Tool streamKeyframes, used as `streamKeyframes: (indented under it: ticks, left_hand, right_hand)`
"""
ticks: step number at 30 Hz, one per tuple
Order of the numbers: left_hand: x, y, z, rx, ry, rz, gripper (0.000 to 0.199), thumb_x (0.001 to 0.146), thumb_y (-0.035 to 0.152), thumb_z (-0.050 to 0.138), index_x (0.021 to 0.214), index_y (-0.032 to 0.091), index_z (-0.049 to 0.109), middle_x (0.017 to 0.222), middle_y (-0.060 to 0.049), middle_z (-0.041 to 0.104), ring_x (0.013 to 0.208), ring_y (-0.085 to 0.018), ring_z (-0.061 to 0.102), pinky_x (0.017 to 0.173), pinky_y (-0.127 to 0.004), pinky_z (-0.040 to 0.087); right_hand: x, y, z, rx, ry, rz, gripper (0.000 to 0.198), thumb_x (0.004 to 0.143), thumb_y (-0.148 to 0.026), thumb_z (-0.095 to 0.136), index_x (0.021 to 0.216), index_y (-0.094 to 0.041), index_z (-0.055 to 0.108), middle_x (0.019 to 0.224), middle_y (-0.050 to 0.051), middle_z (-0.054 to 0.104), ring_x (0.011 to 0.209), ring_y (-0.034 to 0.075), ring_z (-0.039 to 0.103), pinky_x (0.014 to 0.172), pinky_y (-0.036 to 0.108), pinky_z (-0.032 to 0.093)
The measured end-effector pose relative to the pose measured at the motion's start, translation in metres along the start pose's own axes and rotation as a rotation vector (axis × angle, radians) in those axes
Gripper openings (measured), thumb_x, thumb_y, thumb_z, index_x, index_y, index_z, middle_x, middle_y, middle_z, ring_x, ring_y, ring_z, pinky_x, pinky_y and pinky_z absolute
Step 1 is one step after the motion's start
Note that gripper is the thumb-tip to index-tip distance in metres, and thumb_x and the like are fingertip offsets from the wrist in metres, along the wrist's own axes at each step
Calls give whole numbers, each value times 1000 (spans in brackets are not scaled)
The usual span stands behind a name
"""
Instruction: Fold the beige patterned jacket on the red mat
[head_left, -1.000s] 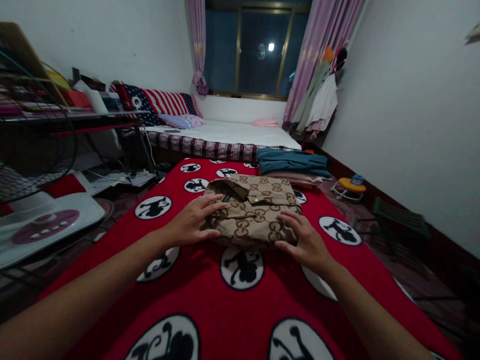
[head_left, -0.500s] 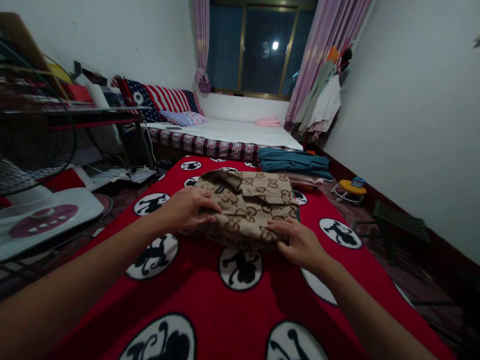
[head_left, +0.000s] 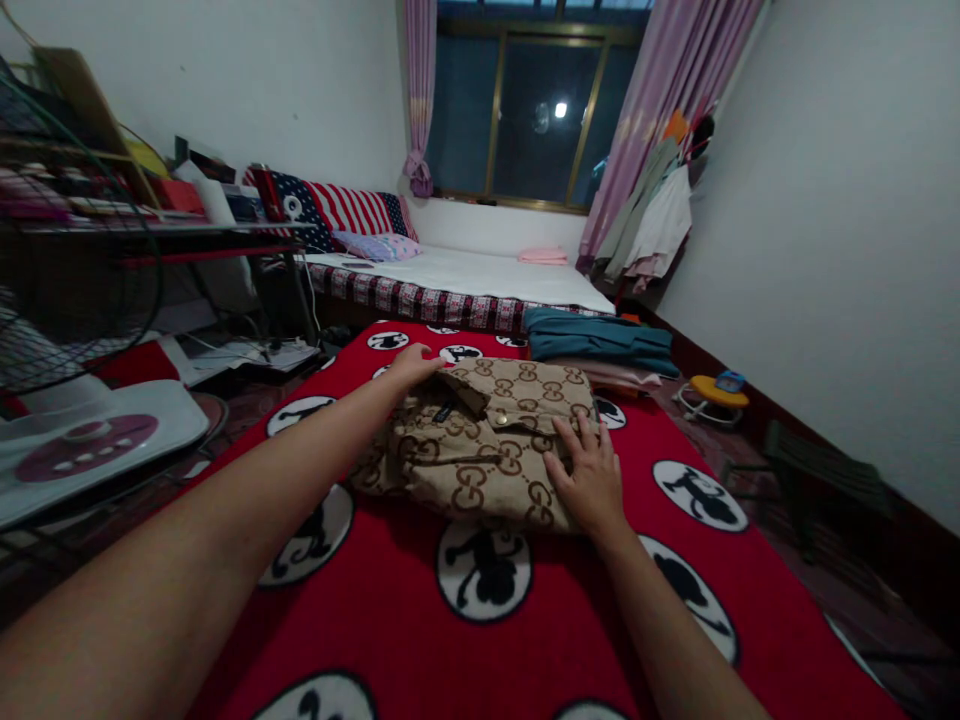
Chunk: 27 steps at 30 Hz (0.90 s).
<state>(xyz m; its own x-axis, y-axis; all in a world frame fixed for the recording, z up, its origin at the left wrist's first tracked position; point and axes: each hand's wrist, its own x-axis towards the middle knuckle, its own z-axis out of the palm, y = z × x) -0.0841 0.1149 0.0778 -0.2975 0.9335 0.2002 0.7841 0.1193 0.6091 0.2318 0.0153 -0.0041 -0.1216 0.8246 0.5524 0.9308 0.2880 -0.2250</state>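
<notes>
A folded tan shirt [head_left: 480, 440] with a brown interlocking-letter print lies on a red blanket [head_left: 480, 670] with black-and-white round figures. Its collar, a dark label and a snap button face up. My left hand [head_left: 414, 368] is at the far left edge of the collar, its fingers bent and closed on the cloth; the fingertips are partly hidden. On the shirt's right side my right hand [head_left: 591, 475] lies flat, fingers spread, pressing on the fabric.
Folded teal clothing [head_left: 600, 338] is stacked just behind the shirt at right. Beyond is a bed [head_left: 480, 275] with a pillow [head_left: 379, 246]. A fan [head_left: 82, 240] and a cluttered desk stand at left. At right are a yellow stool [head_left: 718, 392] and a dark folding stool [head_left: 821, 470].
My left hand has moved from the shirt's left front to the far collar edge. My right hand has gone from gripping the near edge to lying flat. The view has shifted slightly.
</notes>
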Motion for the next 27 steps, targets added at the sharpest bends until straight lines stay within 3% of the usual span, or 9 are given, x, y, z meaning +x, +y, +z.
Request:
streamKeyframes:
  ticks: [4, 7, 12, 14, 17, 20, 23, 27]
  left_hand:
    - [5, 15, 31, 93, -90, -6, 62, 68, 59, 71, 110, 13, 66, 109, -15, 71, 97, -29, 66, 77, -31, 50]
    - [-2, 27, 33, 186, -83, 54, 55, 57, 43, 82, 106, 20, 71, 111, -11, 71, 106, -32, 64, 83, -33, 49]
    - [-5, 37, 2, 268, 100, 323, 24, 76, 30, 65, 98, 23, 74, 112, -7, 69, 109, -29, 60, 89, -35, 47]
    - [0, 36, -10, 291, 185, 447, 24, 84, 30, 56, 97, 19, 74, 113, -8, 66, 110, -27, 58, 91, -36, 46]
    - [9, 26, -15, 324, 206, 531, 27, 88, 33, 51, 94, 18, 72, 112, -10, 64, 113, -28, 54, 94, -41, 46]
    - [10, 6, 1, 360, 140, 492, 21, 86, 34, 54, 85, 21, 71, 107, -12, 64, 113, -33, 54, 91, -46, 47]
    - [4, -15, 25, 376, 53, 434, 18, 83, 35, 59, 76, 23, 70, 94, -11, 66, 104, -32, 59, 86, -42, 48]
    - [4, -21, 36, 353, -5, 395, 26, 81, 43, 62, 69, 21, 69, 73, -4, 65, 93, -25, 64, 86, -36, 46]
  right_hand:
    - [-7, 2, -2, 35, 17, -39, 49, 90, -41, 49, 138, -29, 50, 153, 8, 37, 141, 36, 27, 101, 61, 40]
    - [-6, 4, -5, 89, 41, -44, 47, 89, -41, 51, 135, -27, 53, 152, 8, 39, 142, 35, 27, 103, 60, 38]
    - [9, 6, -29, 219, 87, -121, 42, 90, -39, 51, 128, -24, 58, 139, 10, 55, 134, 30, 42, 108, 56, 34]
    - [25, 3, -43, 236, 125, -156, 40, 91, -36, 49, 128, -24, 58, 137, 9, 57, 133, 29, 44, 110, 56, 31]
    - [54, -4, -51, 174, 126, -177, 41, 94, -35, 45, 132, -27, 55, 140, 7, 54, 136, 30, 39, 110, 62, 25]
    - [67, -8, -31, 5, -15, -156, 48, 94, -43, 45, 141, -31, 48, 150, 7, 42, 140, 35, 31, 106, 67, 26]
    - [60, -7, 2, -146, -194, -135, 56, 92, -54, 44, 145, -36, 41, 156, 6, 31, 142, 38, 24, 101, 68, 32]
    - [45, -6, 24, -188, -192, -139, 59, 92, -57, 41, 147, -36, 36, 159, 6, 26, 145, 37, 18, 102, 69, 30]
